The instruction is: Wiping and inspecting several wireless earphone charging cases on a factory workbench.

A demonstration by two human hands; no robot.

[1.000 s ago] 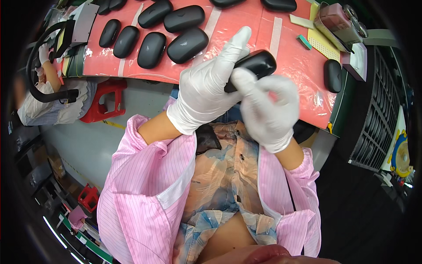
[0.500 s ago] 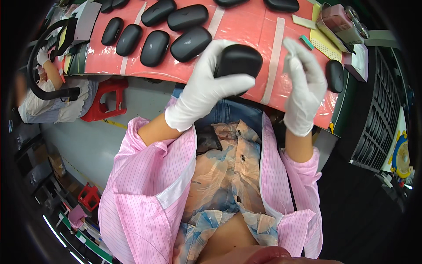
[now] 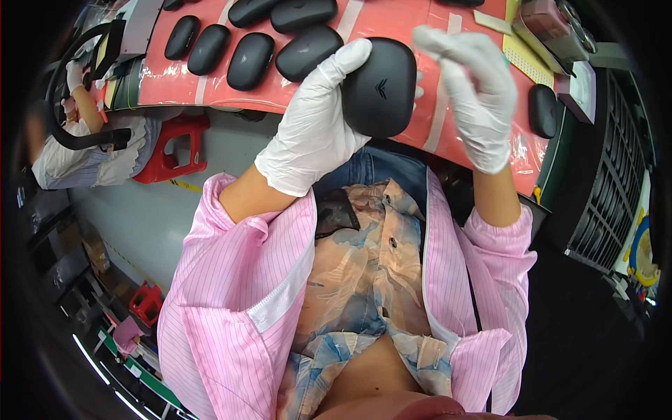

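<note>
My gloved left hand (image 3: 311, 129) grips a smooth, black, rounded case (image 3: 379, 84) by its side, thumb along the upper edge and a few fingertips showing past the far side. The case is tilted up, and its broad face carries a small dark emblem. To its right is my gloved right hand (image 3: 479, 94), half bent with the index finger reaching toward the case. It does not touch the case, and nothing shows between its fingers. Beyond my left hand lie several similar black cases, among them an oval one (image 3: 250, 61) and a tilted one (image 3: 308, 53).
A red mat (image 3: 175, 91) with pale strips covers the table. At the right are another black case (image 3: 542, 110), a yellow perforated sheet (image 3: 528, 59) and a clear container (image 3: 542, 28). A black rack (image 3: 605, 175) stands beyond. A co-worker (image 3: 91, 150) sits left near a red stool (image 3: 171, 150).
My left hand has turned the case so its emblem face shows. My right hand has moved up and slightly left, its index finger now stretched toward the case.
</note>
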